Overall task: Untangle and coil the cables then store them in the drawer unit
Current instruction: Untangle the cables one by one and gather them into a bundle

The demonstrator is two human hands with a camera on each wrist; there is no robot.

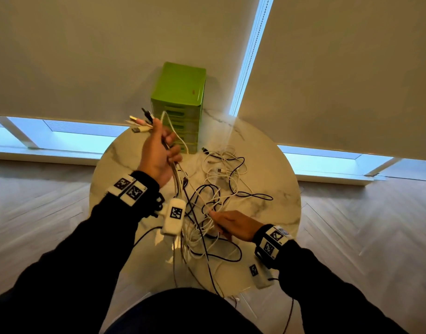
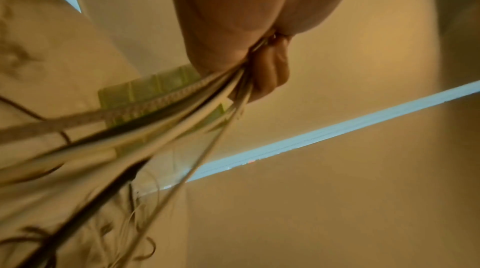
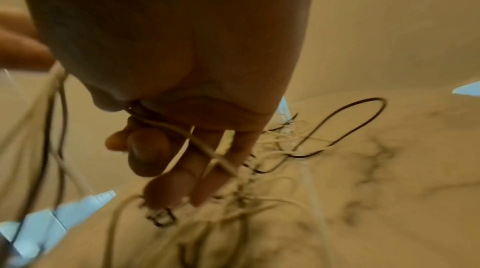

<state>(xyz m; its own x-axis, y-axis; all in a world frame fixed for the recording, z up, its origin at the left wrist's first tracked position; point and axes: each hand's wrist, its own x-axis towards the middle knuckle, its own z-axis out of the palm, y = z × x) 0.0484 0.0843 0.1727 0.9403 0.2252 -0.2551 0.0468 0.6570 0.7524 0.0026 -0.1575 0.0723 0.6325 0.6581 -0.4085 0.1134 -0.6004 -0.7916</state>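
Observation:
A tangle of white and black cables [image 1: 216, 189] lies on the round marble table [image 1: 274, 179]. My left hand [image 1: 158, 153] is raised above the table and grips a bundle of cable ends [image 2: 182, 108], with several plugs [image 1: 139, 121] sticking out above the fist. From that fist the cables hang down into the tangle. My right hand [image 1: 228, 222] is low over the near part of the tangle, fingers pointing left, with a white cable [image 3: 205, 147] running across its fingers [image 3: 182, 180] and the thumb curled over it. The green drawer unit [image 1: 180, 104] stands at the table's far edge, drawers closed.
Cream roller blinds [image 1: 339, 68] hang behind the table above a window sill [image 1: 62, 153]. Wood floor [image 1: 363, 225] surrounds the table. Some cables [image 1: 207, 268] trail over the table's near edge toward my body. White tagged camera blocks [image 1: 174, 215] hang from both wrists.

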